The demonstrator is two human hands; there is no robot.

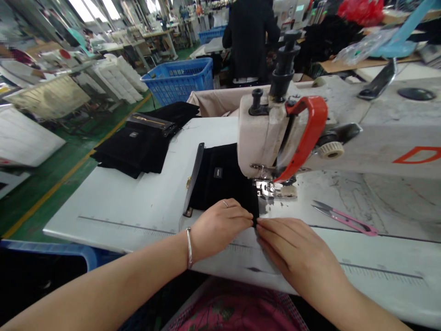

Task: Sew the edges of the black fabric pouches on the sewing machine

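Note:
A black fabric piece with a small label and a dark strip along its left edge lies flat on the sewing table. Its right edge reaches the presser foot of the sewing machine. My left hand, wearing a ring and bracelet, rests over the near edge and pinches the near right corner of the fabric. Fingertips of my right hand are pressed together on that same corner from the right. The two hands nearly touch there.
Pink-handled thread snips lie right of the presser foot. A stack of black fabric pieces rests at the table's far left. Beyond stand a blue crate and a person in dark clothes. Another blue bin sits at lower left.

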